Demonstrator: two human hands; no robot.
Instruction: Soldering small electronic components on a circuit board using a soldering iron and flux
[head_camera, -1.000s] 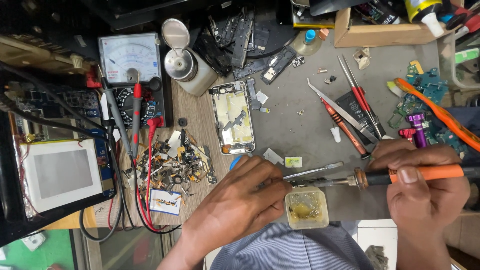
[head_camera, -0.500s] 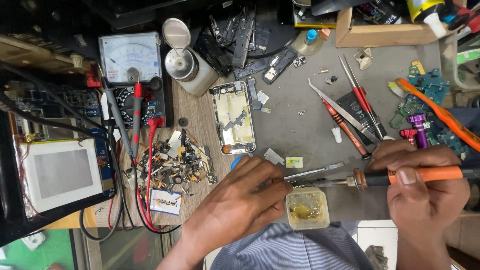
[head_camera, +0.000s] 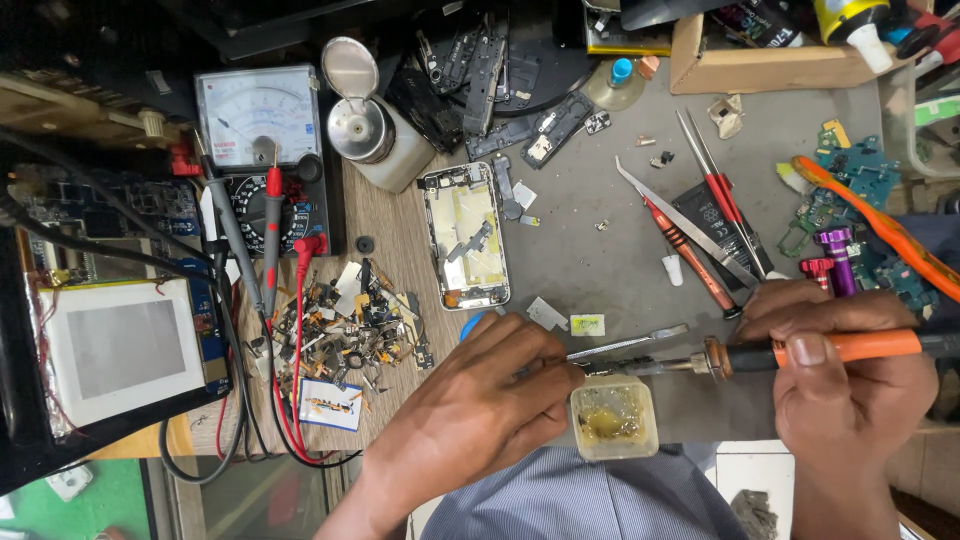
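We grip the soldering iron (head_camera: 800, 352) in our right hand (head_camera: 850, 385), its tip at the flux tub (head_camera: 612, 417) (a small yellowish pot). Our left hand (head_camera: 480, 405), closed, pinches tweezers (head_camera: 625, 344) just above the tub; the opened phone (head_camera: 465, 235) lies beyond it.

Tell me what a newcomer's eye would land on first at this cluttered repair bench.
First, the orange-handled soldering iron in the right hand, its tip over a small flux tub at the near edge, where the left hand holds tweezers. Next, the opened phone frame at centre. Then the analog multimeter at the upper left, above a heap of tiny parts.
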